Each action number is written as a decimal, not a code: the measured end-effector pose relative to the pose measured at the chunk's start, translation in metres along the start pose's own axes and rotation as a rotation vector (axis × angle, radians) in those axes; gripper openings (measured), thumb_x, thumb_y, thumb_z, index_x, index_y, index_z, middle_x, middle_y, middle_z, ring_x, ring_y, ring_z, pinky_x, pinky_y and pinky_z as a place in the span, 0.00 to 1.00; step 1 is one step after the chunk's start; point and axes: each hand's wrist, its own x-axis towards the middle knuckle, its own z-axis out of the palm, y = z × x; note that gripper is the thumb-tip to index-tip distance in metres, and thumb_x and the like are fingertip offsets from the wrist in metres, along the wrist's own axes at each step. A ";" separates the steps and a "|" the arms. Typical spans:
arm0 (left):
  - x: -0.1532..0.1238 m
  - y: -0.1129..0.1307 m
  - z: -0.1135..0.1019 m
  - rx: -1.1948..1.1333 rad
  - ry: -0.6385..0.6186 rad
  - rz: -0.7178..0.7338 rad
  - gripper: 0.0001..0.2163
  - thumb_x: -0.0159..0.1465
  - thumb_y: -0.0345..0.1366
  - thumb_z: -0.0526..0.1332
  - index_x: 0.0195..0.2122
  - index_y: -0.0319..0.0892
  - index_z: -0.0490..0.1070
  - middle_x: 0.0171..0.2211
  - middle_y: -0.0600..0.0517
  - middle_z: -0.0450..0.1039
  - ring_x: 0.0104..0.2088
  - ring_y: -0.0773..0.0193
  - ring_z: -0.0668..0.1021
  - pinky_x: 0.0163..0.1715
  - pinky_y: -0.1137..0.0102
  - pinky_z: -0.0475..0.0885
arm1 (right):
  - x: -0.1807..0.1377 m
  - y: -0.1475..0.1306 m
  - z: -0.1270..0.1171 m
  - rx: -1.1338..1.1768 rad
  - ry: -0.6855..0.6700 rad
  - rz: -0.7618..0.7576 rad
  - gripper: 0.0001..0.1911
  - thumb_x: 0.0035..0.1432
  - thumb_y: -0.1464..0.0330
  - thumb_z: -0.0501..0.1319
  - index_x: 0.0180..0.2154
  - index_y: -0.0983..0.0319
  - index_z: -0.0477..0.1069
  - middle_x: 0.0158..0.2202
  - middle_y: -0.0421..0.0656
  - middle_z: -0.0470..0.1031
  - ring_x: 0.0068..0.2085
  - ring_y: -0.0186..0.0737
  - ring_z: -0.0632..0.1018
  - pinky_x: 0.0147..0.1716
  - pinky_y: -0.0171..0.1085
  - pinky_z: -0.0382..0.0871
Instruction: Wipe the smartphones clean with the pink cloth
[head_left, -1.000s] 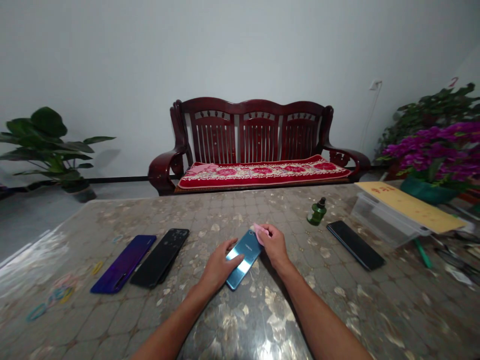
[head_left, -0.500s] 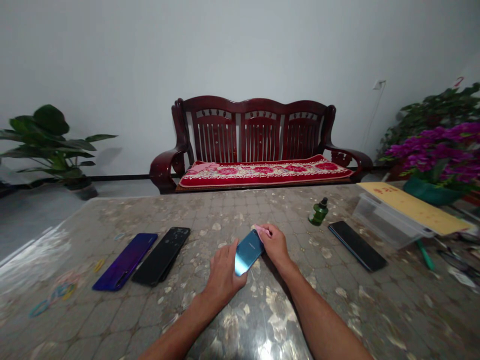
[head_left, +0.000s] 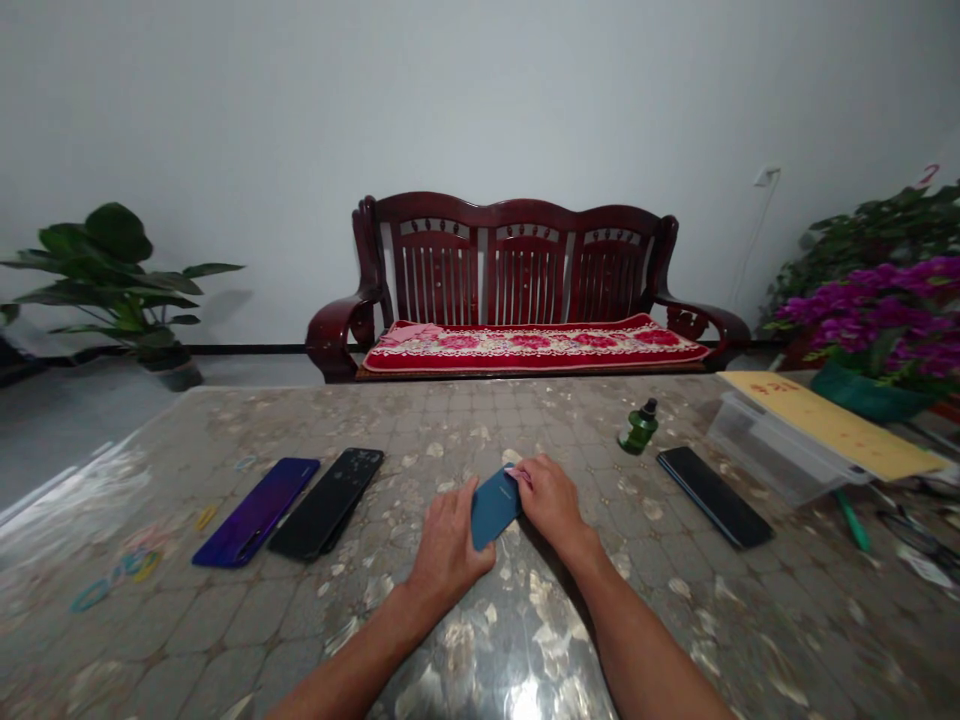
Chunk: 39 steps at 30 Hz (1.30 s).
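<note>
A teal-blue phone (head_left: 495, 506) is raised off the patterned table (head_left: 480, 620), back side toward me, tilted up on its lower end. My left hand (head_left: 450, 545) grips its lower left edge with curled fingers. My right hand (head_left: 549, 498) is closed on the phone's upper right corner and pinches a small pink cloth (head_left: 519, 473) against it; only a sliver of the cloth shows.
A purple phone (head_left: 256, 510) and a black phone (head_left: 327, 500) lie side by side at the left. Another black phone (head_left: 714, 482) and a small green bottle (head_left: 638, 428) are at the right, near a clear box (head_left: 780, 455). Coloured rubber bands (head_left: 120, 575) are scattered far left.
The phone went from lying nearly flat on the table to being tipped up between both hands. My left hand slid under its lower edge; the pink cloth is now mostly hidden.
</note>
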 end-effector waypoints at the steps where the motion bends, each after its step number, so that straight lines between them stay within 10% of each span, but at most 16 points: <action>1: 0.000 0.000 0.000 0.006 0.004 -0.001 0.35 0.50 0.32 0.62 0.62 0.37 0.60 0.49 0.40 0.73 0.49 0.45 0.73 0.53 0.54 0.67 | -0.002 -0.003 -0.001 -0.001 -0.026 -0.021 0.11 0.64 0.70 0.57 0.35 0.56 0.78 0.34 0.44 0.76 0.38 0.41 0.75 0.36 0.35 0.63; 39: -0.024 -0.033 -0.021 -0.250 -0.026 -0.025 0.37 0.49 0.39 0.74 0.61 0.45 0.65 0.54 0.43 0.73 0.54 0.44 0.73 0.56 0.51 0.66 | -0.010 -0.026 0.003 -0.027 -0.143 -0.208 0.12 0.63 0.74 0.55 0.35 0.58 0.77 0.36 0.44 0.74 0.40 0.40 0.74 0.38 0.34 0.63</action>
